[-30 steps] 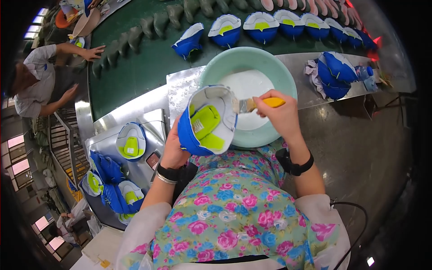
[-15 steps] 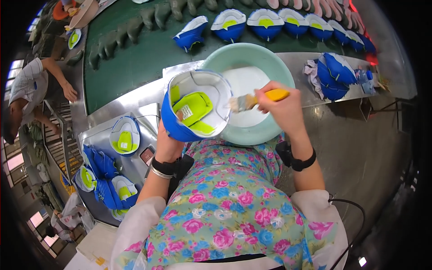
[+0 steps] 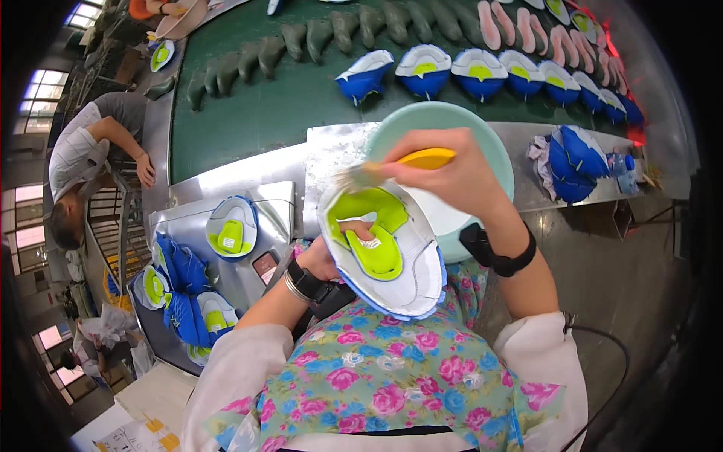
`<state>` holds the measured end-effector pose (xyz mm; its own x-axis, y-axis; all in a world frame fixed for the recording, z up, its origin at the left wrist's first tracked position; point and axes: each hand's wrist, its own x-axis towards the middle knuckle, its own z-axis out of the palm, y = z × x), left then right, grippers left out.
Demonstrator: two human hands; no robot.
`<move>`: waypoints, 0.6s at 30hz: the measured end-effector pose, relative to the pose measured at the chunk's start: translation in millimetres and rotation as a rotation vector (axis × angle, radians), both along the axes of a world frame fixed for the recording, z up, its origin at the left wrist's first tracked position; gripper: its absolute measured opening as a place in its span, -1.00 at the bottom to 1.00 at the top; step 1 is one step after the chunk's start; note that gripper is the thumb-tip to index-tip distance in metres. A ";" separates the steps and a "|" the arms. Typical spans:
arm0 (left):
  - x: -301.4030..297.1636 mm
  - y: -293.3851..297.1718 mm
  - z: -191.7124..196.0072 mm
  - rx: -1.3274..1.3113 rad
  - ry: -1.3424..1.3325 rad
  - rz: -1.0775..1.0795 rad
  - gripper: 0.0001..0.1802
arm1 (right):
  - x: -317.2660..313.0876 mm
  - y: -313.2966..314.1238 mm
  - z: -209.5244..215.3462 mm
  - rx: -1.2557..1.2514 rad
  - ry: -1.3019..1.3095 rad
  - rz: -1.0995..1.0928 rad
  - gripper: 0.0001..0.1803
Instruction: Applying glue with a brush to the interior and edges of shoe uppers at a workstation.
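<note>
Steel bench (image 3: pixel 248 177): left hand (image 3: pixel 331 256) fingers grip shoe upper (image 3: pixel 384 252); right hand (image 3: pixel 452 169) fingers pinch brush (image 3: pixel 392 167).

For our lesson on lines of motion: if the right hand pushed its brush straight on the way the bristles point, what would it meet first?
Probably the shoe in the left hand: the right hand points the brush left, bristles at the shoe's upper rim. Depth is unclear.

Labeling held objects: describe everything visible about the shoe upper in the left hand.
The shoe upper is white with a blue edge and a lime-green lining and tongue, seemingly fabric or synthetic. It is held opening-up and tilted above the person's lap, in front of the pale green basin. The left hand grips it from below, fingers inside the opening. The brush in the right hand has its bristles at the far rim.
</note>
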<state>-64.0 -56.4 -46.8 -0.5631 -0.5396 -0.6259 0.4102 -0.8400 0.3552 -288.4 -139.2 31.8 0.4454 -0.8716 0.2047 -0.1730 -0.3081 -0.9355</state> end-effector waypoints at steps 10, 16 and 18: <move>121.8 -92.2 -56.8 -0.313 -0.203 0.391 -0.60 | -35.5 47.8 -0.3 0.554 -0.180 -0.538 -0.89; 108.8 -206.7 -153.4 -0.391 -0.218 0.684 -0.46 | -0.6 27.9 -0.5 0.605 -0.178 -0.550 -0.91; 116.1 -215.5 -183.7 -0.350 -0.099 0.714 -0.39 | 10.0 21.2 -1.2 0.625 -0.159 -0.544 -0.91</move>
